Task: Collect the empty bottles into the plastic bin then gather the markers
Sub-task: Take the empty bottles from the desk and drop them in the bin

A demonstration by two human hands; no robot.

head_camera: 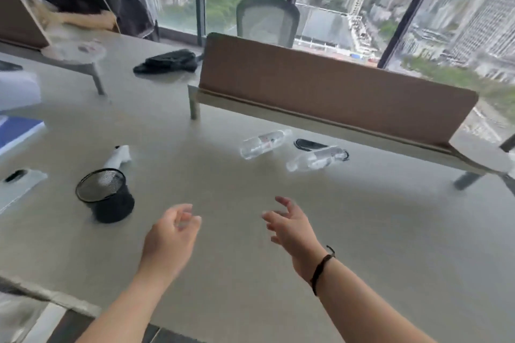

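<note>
Two clear empty bottles lie on their sides on the grey table (362,231): one (264,143) near the middle, the other (316,158) to its right, by a black cable port. My left hand (170,237) and my right hand (291,227) hover over the table in front of the bottles, both with fingers apart and holding nothing. A black mesh cup (104,195) stands to the left of my left hand. No plastic bin and no markers show in the blurred view.
A brown divider panel (334,92) on a raised shelf crosses the table behind the bottles. A white object (118,157) lies beyond the mesh cup. A black pouch (167,61) rests farther back. A person sits at the far left. An office chair (267,19) stands by the window.
</note>
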